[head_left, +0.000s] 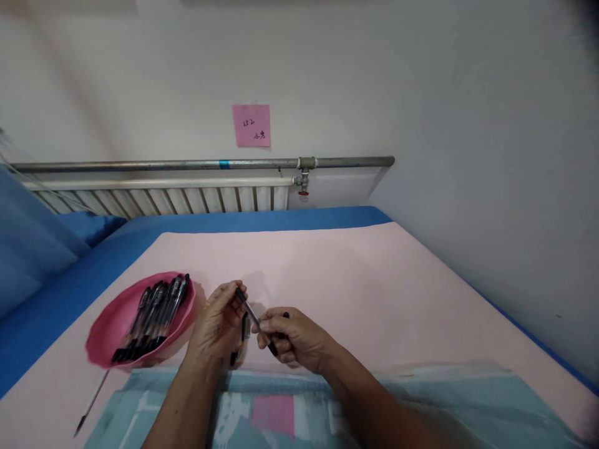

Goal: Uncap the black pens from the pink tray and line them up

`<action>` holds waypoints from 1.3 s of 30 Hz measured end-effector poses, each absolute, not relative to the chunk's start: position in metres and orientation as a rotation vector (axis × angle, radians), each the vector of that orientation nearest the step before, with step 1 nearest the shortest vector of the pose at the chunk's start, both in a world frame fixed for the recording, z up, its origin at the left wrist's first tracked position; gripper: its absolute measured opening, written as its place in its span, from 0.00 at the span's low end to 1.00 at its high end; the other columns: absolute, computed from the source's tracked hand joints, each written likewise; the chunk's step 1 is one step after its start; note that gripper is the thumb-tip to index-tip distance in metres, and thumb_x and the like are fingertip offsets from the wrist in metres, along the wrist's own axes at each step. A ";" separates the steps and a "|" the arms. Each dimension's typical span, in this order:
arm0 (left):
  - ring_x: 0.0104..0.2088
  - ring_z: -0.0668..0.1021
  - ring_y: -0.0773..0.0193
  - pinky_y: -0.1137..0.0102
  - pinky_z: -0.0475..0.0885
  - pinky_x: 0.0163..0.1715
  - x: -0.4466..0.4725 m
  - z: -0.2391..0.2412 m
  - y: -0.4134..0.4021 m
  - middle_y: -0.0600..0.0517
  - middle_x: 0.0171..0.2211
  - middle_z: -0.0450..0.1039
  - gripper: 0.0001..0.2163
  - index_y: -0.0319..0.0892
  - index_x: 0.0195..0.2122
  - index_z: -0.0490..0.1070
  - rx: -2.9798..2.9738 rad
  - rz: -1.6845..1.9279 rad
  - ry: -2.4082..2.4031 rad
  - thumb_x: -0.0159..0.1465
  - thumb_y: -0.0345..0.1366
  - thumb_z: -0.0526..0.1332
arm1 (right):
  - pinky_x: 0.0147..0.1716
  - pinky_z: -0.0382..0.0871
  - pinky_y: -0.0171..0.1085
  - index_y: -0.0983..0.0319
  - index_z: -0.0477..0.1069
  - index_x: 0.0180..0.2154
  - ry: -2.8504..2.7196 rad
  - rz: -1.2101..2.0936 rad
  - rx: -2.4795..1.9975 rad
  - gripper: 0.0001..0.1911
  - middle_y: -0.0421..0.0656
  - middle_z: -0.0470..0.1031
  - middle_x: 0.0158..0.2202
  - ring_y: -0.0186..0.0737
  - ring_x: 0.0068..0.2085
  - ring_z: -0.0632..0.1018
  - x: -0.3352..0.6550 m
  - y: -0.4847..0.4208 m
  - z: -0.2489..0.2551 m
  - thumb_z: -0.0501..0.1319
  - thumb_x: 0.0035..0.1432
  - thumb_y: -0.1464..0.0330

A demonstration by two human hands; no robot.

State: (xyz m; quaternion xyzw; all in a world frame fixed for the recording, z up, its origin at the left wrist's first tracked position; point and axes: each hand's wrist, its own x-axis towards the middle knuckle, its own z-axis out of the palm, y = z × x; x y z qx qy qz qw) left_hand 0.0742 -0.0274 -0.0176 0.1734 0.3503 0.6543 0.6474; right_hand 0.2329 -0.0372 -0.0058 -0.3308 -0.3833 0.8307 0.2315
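Observation:
My left hand [216, 325] and my right hand [294, 340] meet over the pink sheet [337, 280]. A thin dark pen refill [253, 318] slants between them, its upper end pinched by my left fingers and its lower part gripped by my right fingers. A black pen barrel [239, 343] hangs down under my left palm. A small dark piece [286, 315] shows at the top of my right hand; I cannot make out what it is. To the left, a pink plate [110, 327] holds several black pens [154, 315].
One loose refill [91, 402] lies on the sheet below the plate. A teal patterned cloth [421, 405] covers the near edge. Blue bedding [60, 287] surrounds the sheet. A radiator [163, 198], a metal pipe [187, 164] and a pink note [251, 125] are on the wall behind.

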 end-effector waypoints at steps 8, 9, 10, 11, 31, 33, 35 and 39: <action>0.25 0.74 0.70 0.76 0.70 0.24 0.074 -0.018 -0.027 0.52 0.25 0.72 0.05 0.37 0.27 0.72 0.404 1.485 0.797 0.49 0.30 0.66 | 0.13 0.38 0.27 0.65 0.66 0.31 -1.025 2.329 -0.908 0.08 0.38 0.69 0.24 0.20 0.14 0.51 0.233 -0.037 -0.005 0.57 0.49 0.66; 0.25 0.73 0.70 0.76 0.70 0.23 0.074 -0.018 -0.028 0.52 0.25 0.72 0.05 0.37 0.27 0.72 0.403 1.478 0.805 0.49 0.30 0.66 | 0.13 0.38 0.27 0.65 0.67 0.32 -1.031 2.348 -0.904 0.09 0.38 0.69 0.24 0.20 0.14 0.51 0.233 -0.037 -0.005 0.56 0.50 0.67; 0.25 0.73 0.70 0.77 0.70 0.23 0.074 -0.017 -0.028 0.52 0.25 0.72 0.05 0.37 0.27 0.72 0.402 1.474 0.811 0.48 0.30 0.66 | 0.13 0.37 0.27 0.65 0.67 0.33 -1.036 2.353 -0.902 0.09 0.38 0.69 0.24 0.20 0.14 0.51 0.233 -0.037 -0.006 0.56 0.49 0.68; 0.25 0.73 0.70 0.77 0.70 0.23 0.074 -0.017 -0.028 0.52 0.25 0.72 0.05 0.37 0.27 0.72 0.402 1.476 0.813 0.48 0.30 0.66 | 0.13 0.37 0.27 0.65 0.67 0.32 -1.038 2.342 -0.908 0.08 0.38 0.69 0.23 0.20 0.14 0.51 0.233 -0.037 -0.006 0.57 0.48 0.69; 0.25 0.74 0.70 0.76 0.70 0.22 0.074 -0.018 -0.027 0.53 0.25 0.72 0.06 0.37 0.28 0.72 0.397 1.466 0.803 0.49 0.30 0.66 | 0.13 0.38 0.28 0.63 0.64 0.27 -0.994 2.305 -0.904 0.06 0.36 0.68 0.20 0.22 0.14 0.53 0.231 -0.037 -0.005 0.59 0.45 0.69; 0.25 0.74 0.70 0.77 0.69 0.21 0.075 -0.017 -0.028 0.53 0.25 0.72 0.06 0.37 0.28 0.72 0.388 1.453 0.812 0.48 0.30 0.66 | 0.13 0.37 0.28 0.65 0.66 0.29 -1.006 2.320 -0.898 0.06 0.38 0.69 0.22 0.21 0.14 0.52 0.231 -0.037 -0.005 0.56 0.47 0.68; 0.25 0.74 0.70 0.76 0.70 0.22 0.075 -0.016 -0.027 0.52 0.25 0.72 0.06 0.37 0.27 0.71 0.372 1.456 0.817 0.48 0.29 0.66 | 0.14 0.37 0.27 0.65 0.66 0.30 -1.022 2.329 -0.876 0.07 0.38 0.69 0.21 0.21 0.14 0.52 0.231 -0.037 -0.005 0.57 0.46 0.69; 0.25 0.74 0.70 0.76 0.71 0.24 0.072 -0.015 -0.026 0.53 0.24 0.72 0.05 0.37 0.27 0.71 0.351 1.511 0.823 0.49 0.28 0.65 | 0.14 0.37 0.27 0.65 0.64 0.27 -1.054 2.310 -0.904 0.07 0.36 0.68 0.20 0.20 0.15 0.52 0.232 -0.037 -0.005 0.60 0.41 0.72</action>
